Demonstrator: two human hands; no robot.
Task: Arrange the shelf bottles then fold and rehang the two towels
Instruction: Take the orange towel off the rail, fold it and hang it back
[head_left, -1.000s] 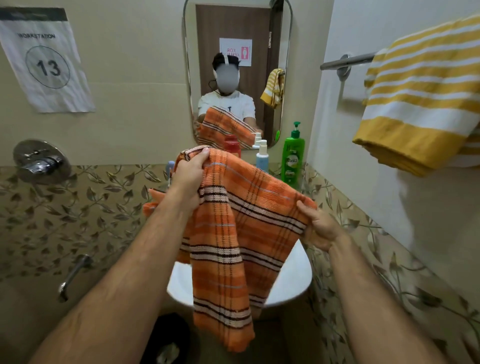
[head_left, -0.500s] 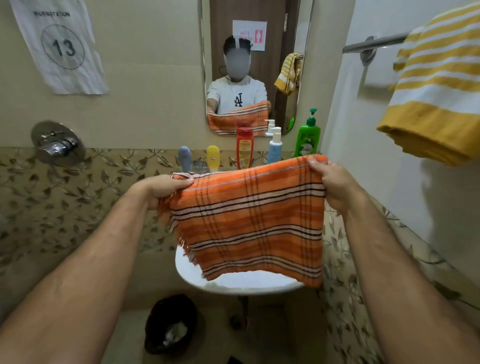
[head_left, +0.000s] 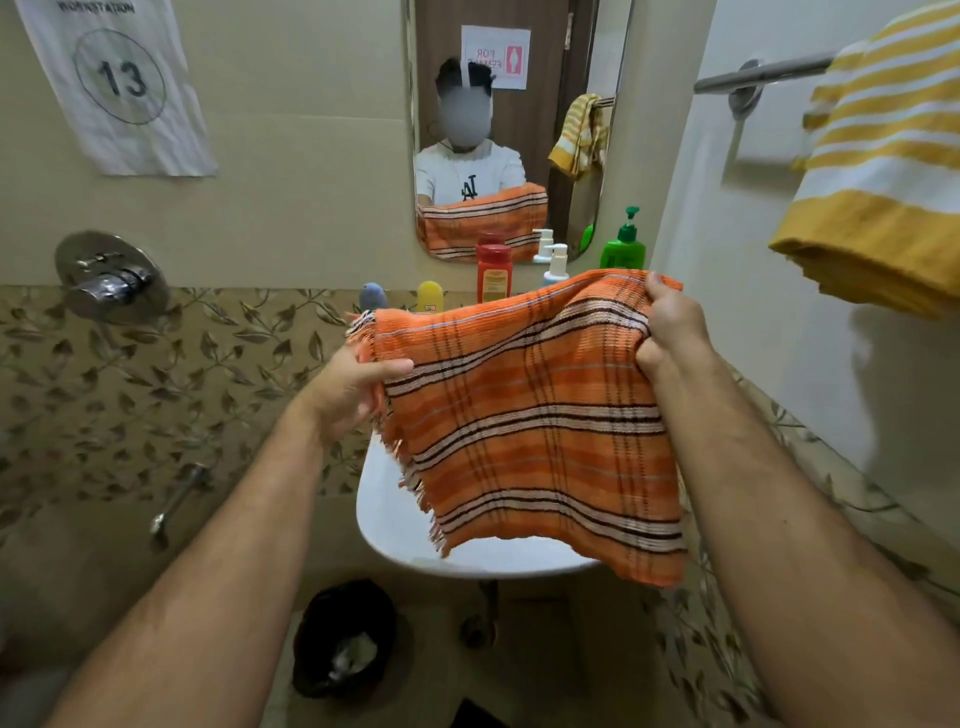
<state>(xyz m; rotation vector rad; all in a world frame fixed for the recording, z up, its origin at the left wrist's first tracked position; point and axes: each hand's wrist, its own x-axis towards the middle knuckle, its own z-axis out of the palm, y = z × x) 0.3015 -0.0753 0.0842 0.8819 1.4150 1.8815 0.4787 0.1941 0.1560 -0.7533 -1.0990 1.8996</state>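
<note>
Two hands, left (head_left: 358, 387) and right (head_left: 670, 325), each grip a top corner of the folded orange towel (head_left: 524, 421), which looks ready to hang on the rail (head_left: 763, 75).

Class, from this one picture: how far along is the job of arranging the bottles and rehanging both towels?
Done: the bottles stand in a row below the mirror, and the yellow towel hangs folded on the rail. In hand: the left hand and right hand hold the folded orange towel. Left: hanging it.

1 head-worn view, forward and downward, near washbasin (head_left: 395, 530).
</note>
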